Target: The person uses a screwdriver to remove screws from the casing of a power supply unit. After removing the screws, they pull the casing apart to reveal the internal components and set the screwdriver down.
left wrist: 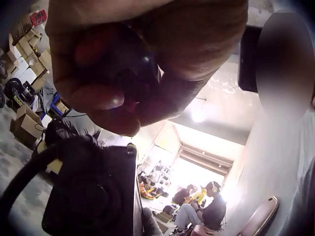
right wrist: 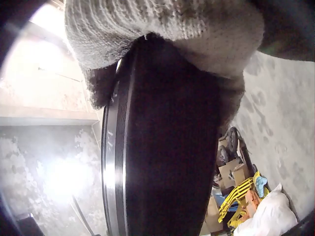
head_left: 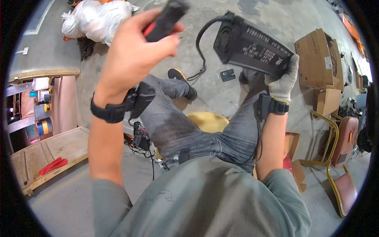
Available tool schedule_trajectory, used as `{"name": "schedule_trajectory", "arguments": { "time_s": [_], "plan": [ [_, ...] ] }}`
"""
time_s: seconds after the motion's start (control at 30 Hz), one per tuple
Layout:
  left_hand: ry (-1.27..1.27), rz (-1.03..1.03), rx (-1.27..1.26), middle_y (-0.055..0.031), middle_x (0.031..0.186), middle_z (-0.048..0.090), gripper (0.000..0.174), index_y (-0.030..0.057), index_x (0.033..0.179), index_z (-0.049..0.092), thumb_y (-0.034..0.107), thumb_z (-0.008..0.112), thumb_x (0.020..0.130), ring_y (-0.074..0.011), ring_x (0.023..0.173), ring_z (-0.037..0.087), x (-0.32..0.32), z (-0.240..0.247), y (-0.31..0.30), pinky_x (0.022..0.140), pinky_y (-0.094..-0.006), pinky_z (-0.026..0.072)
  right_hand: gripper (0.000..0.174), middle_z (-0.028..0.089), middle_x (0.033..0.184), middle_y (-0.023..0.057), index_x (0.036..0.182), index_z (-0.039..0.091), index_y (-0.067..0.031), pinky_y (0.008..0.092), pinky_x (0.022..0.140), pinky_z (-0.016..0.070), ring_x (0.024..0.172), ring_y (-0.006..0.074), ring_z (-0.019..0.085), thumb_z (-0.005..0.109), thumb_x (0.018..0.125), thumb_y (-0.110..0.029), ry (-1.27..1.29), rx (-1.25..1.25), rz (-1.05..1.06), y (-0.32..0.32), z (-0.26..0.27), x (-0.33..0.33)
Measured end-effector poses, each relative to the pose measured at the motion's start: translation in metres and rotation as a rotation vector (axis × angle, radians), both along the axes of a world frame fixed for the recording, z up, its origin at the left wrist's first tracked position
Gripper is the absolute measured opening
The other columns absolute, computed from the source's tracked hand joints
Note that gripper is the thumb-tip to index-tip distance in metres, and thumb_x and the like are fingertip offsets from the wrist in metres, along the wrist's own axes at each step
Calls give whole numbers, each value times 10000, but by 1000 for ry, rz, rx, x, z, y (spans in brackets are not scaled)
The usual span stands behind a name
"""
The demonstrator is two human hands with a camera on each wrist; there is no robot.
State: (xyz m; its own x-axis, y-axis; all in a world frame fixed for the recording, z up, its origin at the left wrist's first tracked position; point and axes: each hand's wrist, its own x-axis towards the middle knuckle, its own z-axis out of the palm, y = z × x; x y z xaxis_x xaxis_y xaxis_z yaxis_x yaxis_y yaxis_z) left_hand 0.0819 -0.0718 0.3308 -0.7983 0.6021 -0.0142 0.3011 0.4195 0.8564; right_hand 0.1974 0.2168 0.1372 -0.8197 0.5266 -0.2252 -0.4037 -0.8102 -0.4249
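Note:
A black box-shaped device (head_left: 252, 45) with white printing, a round grille at one end and a thick cable is held up in front of the knees. My gloved right hand (head_left: 283, 79) grips its narrow right end; in the right wrist view the glove (right wrist: 167, 24) wraps the dark casing (right wrist: 167, 142). My bare left hand (head_left: 136, 51), raised at the upper left, holds a dark handheld object (head_left: 167, 19) with a red part, blurred in the head view. In the left wrist view the fingers (left wrist: 101, 97) curl round it, above the device (left wrist: 93, 191).
A small black item (head_left: 227, 75) lies on the floor between the feet. Cardboard boxes (head_left: 316, 59) and a chair (head_left: 345, 142) stand at the right. White bags (head_left: 98, 19) are at the upper left, with red cloth (head_left: 53, 166) on a wooden board (head_left: 75, 148) lower left.

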Motion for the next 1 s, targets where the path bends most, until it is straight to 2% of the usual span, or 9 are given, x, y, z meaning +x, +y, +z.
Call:
{"name": "schedule_trajectory", "arguments": {
  "time_s": [0.33,0.57,0.63,0.67,0.7,0.8,0.9,0.97,1.0],
  "plan": [
    [-471,328,49,-31,803,602,124,35,929,580,101,603,826,-133,685,617,-11,-85,-82,577,-254,432,445,545,1234,190,1185,541,-50,640,944,440,1119,411,524,579,906,-395,-149,73,-206,27,22,-50],
    [-759,432,-188,-34,757,613,138,36,872,576,104,621,762,-131,657,633,-83,-253,-86,527,-259,436,492,586,1213,171,1213,567,-124,630,907,482,1105,413,555,687,827,-404,-160,253,-175,50,20,-90],
    [-857,587,-316,-29,736,602,165,26,880,573,114,621,749,-133,628,629,-90,-300,-74,504,-269,433,549,543,1260,180,1261,514,-115,644,913,470,1146,427,522,673,834,-421,-67,1047,-243,50,-13,-81],
    [-874,606,-311,-31,727,599,178,19,890,569,104,618,742,-137,611,624,-87,-329,-75,489,-276,430,608,501,1291,198,1298,449,-98,655,919,459,1184,443,487,672,834,-422,-217,1076,-263,54,-17,-76],
    [-889,622,-304,-33,719,595,191,11,900,565,93,615,735,-141,594,620,-87,-356,-72,474,-282,427,596,491,1297,209,1301,438,-85,663,933,445,1189,440,485,667,843,-391,-386,554,-310,38,13,-92],
    [-980,648,-384,-71,730,620,161,-14,862,590,81,612,733,-151,625,619,-76,-420,-65,516,-285,441,527,489,1308,204,1275,475,-85,669,951,425,1198,431,482,654,855,-349,-540,367,-303,60,1,-89],
    [-897,637,-448,-80,697,619,142,-10,819,597,100,624,734,-169,611,611,-63,-490,-60,525,-307,446,738,496,1247,156,1269,420,21,373,1028,382,1196,260,476,764,618,-34,-618,438,-283,58,6,-95],
    [-835,624,-514,-85,690,618,144,-5,801,600,117,634,733,-183,603,607,-51,-528,-60,532,-327,450,745,497,1253,157,1279,414,28,373,1052,346,1214,263,459,762,624,-41,-803,2073,-146,83,-10,-63],
    [-706,630,-600,-106,687,615,158,-4,788,598,131,647,723,-209,600,600,-46,-544,-56,553,-347,456,765,498,1256,157,1290,412,21,377,1058,337,1219,266,453,768,616,-40,-867,2035,-160,81,-13,-62]
  ]
}}
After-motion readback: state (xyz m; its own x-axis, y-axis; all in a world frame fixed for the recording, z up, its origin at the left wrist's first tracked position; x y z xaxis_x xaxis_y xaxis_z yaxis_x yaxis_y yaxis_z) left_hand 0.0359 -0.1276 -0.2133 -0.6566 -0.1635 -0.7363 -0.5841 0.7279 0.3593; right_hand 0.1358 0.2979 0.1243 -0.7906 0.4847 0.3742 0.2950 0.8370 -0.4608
